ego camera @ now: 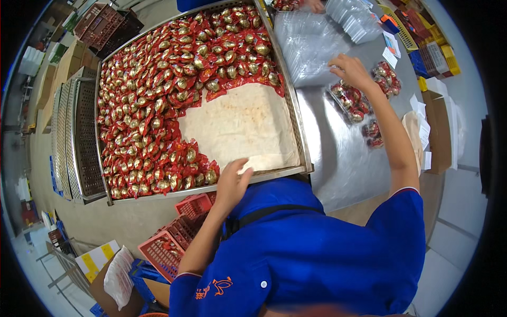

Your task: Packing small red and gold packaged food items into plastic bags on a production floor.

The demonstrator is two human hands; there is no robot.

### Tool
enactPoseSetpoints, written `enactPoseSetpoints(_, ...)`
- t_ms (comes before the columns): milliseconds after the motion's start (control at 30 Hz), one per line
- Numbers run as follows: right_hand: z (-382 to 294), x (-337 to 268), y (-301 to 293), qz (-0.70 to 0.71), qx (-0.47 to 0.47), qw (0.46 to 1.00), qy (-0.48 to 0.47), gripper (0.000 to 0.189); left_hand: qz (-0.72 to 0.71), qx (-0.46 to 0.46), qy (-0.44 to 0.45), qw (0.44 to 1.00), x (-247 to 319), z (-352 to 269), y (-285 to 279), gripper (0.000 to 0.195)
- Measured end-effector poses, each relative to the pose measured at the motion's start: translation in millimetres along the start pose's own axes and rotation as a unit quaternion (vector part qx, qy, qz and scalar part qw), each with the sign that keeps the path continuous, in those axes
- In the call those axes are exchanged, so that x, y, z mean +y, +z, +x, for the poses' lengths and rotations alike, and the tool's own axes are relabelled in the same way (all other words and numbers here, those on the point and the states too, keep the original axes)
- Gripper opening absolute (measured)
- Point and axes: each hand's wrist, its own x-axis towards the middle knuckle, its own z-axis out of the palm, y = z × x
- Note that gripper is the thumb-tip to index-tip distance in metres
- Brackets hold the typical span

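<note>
My left hand (233, 184) is over the front rim of a large perforated metal tray (300, 132), its thumb and fingers apart and nothing between them. Close by lie gold, egg-shaped pieces in red-and-clear wrappers (158, 91), filling most of the tray in rows. A bare patch of cream cloth (245, 123) shows at the tray's front right. My right hand (350, 71) is above the metal table with loosely bent, spread fingers and no object visible in it. Beneath and beside it are clear plastic packs (348, 99) of wrapped pieces and nested clear plastic containers (307, 45).
On the steel table (336, 166) stand another stack of clear containers (354, 20), more filled packs (386, 79) and an orange-and-blue tool (390, 23). Another person's hand (315, 5) shows at the top. Red crates (162, 253) sit below left; perforated trays (73, 134) stand upright at left.
</note>
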Motion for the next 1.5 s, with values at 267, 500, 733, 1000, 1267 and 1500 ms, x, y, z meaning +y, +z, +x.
enactPoseSetpoints(267, -5, 1, -8, 0.121, 0.053, 0.99, 0.039, 0.021, 0.378, 0.033, 0.391, 0.839, 110, 163, 75, 0.066)
enactPoseSetpoints(500, -27, -51, -58, 0.223, 0.311, 0.924, 0.004, 0.016, 0.428, 0.005, 0.319, 0.846, 90, 212, 99, 0.071)
enactPoseSetpoints(733, -35, -188, -2, 0.156, 0.103, 0.966, -0.177, 0.011, 0.264, -0.211, 0.088, 0.937, -32, 109, 43, 0.039)
enactPoseSetpoints(1000, -38, -290, 214, 0.078, -0.15, 0.958, -0.234, 0.012, 0.298, -0.06, -0.026, 0.952, -124, 43, -27, 0.033)
enactPoseSetpoints(1267, 98, -418, 171, 0.329, -0.08, 0.93, -0.142, 0.027, 0.379, -0.14, -0.055, 0.913, -158, 75, -3, 0.034)
enactPoseSetpoints(1500, 197, -522, 238, 0.356, -0.117, 0.924, 0.072, 0.038, 0.281, 0.159, 0.06, 0.945, -194, 75, 34, 0.034)
